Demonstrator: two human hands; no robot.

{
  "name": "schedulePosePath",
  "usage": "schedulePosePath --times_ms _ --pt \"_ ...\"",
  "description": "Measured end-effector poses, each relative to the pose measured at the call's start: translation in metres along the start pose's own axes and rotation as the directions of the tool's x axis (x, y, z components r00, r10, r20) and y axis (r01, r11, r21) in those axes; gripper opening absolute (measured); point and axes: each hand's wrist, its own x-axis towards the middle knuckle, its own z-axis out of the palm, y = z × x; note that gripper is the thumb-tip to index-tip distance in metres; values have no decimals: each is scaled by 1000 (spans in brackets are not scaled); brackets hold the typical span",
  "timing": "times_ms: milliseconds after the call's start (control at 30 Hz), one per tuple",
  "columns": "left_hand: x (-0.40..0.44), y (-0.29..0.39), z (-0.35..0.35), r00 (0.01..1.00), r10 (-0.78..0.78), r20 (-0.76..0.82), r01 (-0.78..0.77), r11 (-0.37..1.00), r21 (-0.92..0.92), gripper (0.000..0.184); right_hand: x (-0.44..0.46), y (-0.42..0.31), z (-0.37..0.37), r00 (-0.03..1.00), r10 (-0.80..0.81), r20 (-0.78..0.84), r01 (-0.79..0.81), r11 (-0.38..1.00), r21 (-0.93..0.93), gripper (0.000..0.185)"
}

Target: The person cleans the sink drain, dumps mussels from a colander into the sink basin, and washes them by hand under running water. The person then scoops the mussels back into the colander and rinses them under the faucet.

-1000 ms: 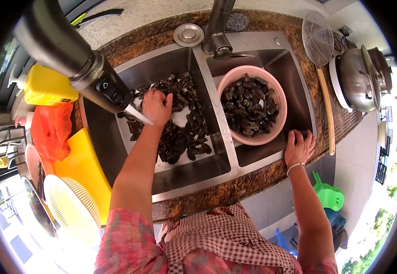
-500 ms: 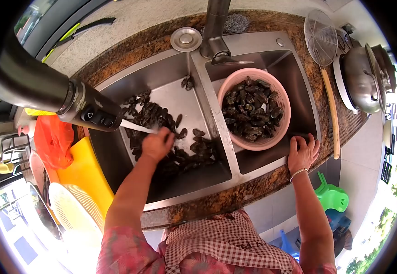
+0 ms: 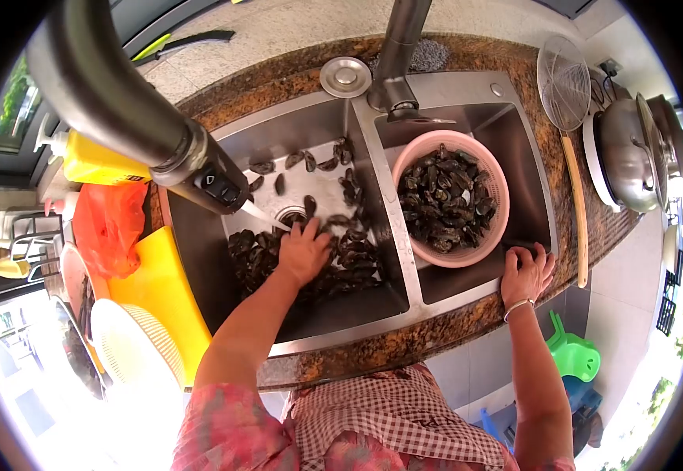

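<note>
My left hand (image 3: 304, 253) is in the left sink basin (image 3: 325, 320), fingers spread and lying over dark mussels (image 3: 255, 255) beside the drain (image 3: 291, 216). A stream of water (image 3: 265, 214) from the black faucet head (image 3: 212, 184) falls next to its fingertips. More mussels lie scattered toward the far side and right wall of that basin. My right hand (image 3: 525, 275) rests on the front rim of the right basin, fingers apart and holding nothing. Near it, a pink basket (image 3: 501, 200) full of mussels stands in the right basin.
A second faucet (image 3: 396, 74) rises behind the divider, near a round sink strainer (image 3: 346, 77). On the right lie a wire skimmer (image 3: 574, 196) and a metal kettle (image 3: 622, 153). A yellow board (image 3: 164, 286) and red plastic bag (image 3: 108, 228) are at the left.
My left hand has swept right and slightly down through the basin. Mussels moved away from the drain, which now shows, and several lie along the far side. My right hand stays on the rim.
</note>
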Motion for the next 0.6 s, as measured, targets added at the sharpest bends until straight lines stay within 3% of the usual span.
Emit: schedulePosePath --times_ms 33,133,200,267,333,433,533,600 --pt "-4 2 -3 998 14 68 -14 1000 3 45 -1 0 -1 1000 0 -2 0 1000 16 33" --pt "4 -15 -36 891 -372 260 380 925 22 42 -2 -4 -4 1000 2 -8 -1 999 49 31" --pt "-1 -42 -43 846 -508 165 513 858 14 48 -3 -4 -4 1000 1 -6 -1 999 50 31" --pt "-6 -67 -46 838 -444 317 393 894 214 43 -2 1 0 1000 -11 -18 12 999 40 31" --pt "-1 -64 -67 676 -457 578 319 888 330 44 -1 1 1 1000 -14 -21 15 999 38 32" --pt "18 -39 -106 571 -524 632 292 849 440 49 -1 -3 -2 1000 -2 -9 3 999 41 32" --pt "39 -51 -81 779 -523 347 481 853 205 59 -2 -2 -2 1000 -3 -6 3 999 34 32" --pt "37 -57 -33 952 -305 -17 305 948 91 57 -1 -3 -2 1000 -2 -9 2 999 32 32"
